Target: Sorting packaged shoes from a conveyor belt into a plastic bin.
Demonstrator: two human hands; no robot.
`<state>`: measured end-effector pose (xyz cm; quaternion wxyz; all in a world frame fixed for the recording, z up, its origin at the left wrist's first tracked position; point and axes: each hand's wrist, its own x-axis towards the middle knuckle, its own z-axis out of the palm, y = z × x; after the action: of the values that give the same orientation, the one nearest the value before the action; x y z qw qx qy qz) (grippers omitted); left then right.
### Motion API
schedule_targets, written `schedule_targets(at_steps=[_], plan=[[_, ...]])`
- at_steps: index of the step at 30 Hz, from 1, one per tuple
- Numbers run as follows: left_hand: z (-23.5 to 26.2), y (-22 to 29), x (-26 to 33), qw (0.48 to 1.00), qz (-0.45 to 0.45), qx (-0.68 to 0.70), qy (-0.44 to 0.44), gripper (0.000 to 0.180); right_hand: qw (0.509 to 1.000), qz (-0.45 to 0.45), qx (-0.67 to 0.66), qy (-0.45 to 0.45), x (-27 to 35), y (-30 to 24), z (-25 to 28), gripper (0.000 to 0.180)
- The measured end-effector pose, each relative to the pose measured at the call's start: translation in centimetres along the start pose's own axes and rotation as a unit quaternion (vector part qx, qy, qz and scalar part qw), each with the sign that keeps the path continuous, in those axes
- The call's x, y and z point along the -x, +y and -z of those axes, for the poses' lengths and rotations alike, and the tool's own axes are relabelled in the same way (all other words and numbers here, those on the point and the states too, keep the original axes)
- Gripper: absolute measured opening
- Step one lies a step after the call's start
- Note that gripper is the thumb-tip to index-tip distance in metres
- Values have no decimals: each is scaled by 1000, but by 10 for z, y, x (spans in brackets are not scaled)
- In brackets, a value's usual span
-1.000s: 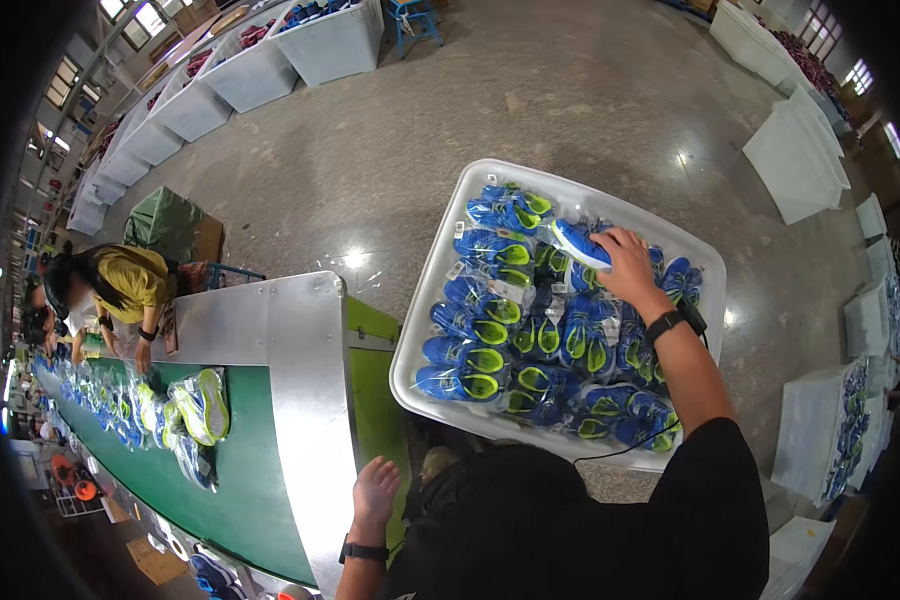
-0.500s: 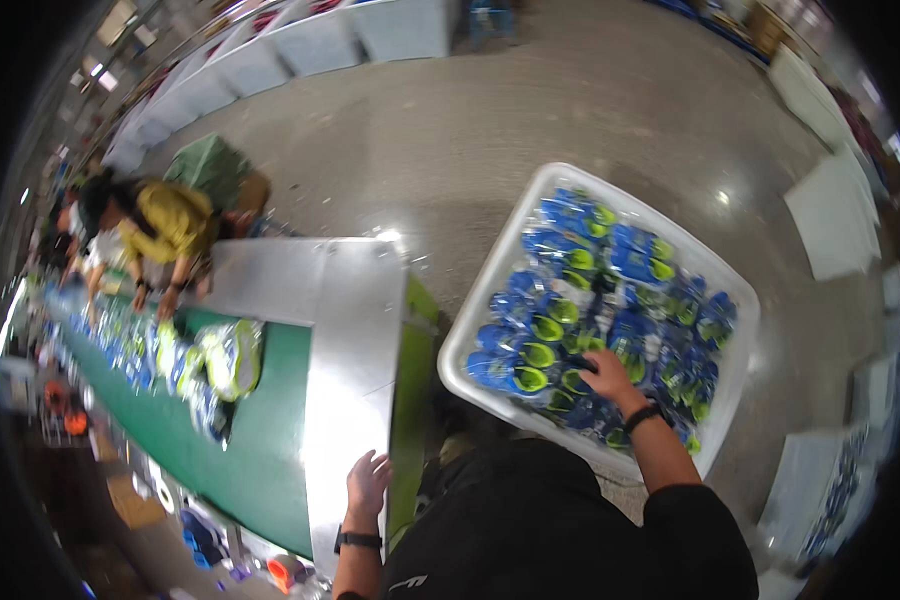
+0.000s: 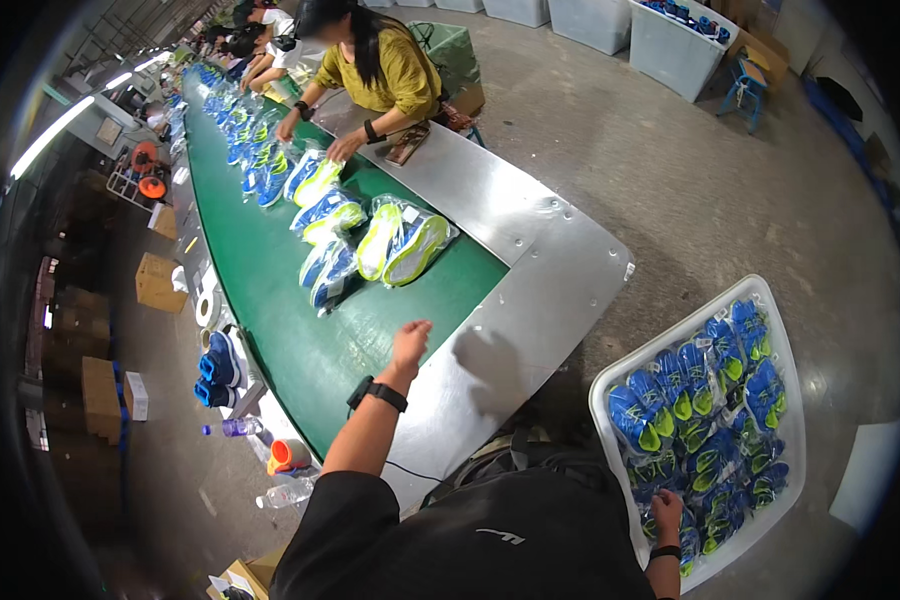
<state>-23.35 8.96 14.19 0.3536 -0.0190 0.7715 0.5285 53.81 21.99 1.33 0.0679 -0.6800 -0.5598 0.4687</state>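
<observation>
My left hand [image 3: 410,347] hangs over the near end of the green conveyor belt [image 3: 345,370], loosely bent, with nothing visible in it. Beyond its fingers lie pairs of blue and lime shoes in clear plastic bags; the nearest bagged pair [image 3: 403,243] shows its soles. Low on the right, my right hand [image 3: 667,510] is over a white bin [image 3: 597,405] filled with bagged blue and lime shoes [image 3: 690,380]. Its fingers are curled against the near-side bags; what they grip, if anything, cannot be made out. Both wrists wear dark bands.
A metal border [image 3: 540,270] edges the belt. Across it a person in a yellow top [image 3: 395,70] handles bagged shoes. Unbagged blue shoes [image 3: 220,370], an orange cup-like object [image 3: 287,456] and a clear bottle [image 3: 288,493] stand left. Grey bins [image 3: 675,50] line the far floor.
My view has swung left toward the belt. My left hand has moved from the metal border out over the belt; my right hand stays at the bin, now nearer its near edge.
</observation>
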Motion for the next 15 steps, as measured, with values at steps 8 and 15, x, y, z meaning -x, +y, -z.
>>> schedule_targets(at_steps=[8, 15], plan=[[40, 22, -161, 962, -236, -38, -135, 40, 988, 44, 95, 113, 89, -73, -37, 44], [-101, 75, -55, 922, -337, -148, -121, 44, 986, -104, 65, 114, 152, -155, -60, 49]])
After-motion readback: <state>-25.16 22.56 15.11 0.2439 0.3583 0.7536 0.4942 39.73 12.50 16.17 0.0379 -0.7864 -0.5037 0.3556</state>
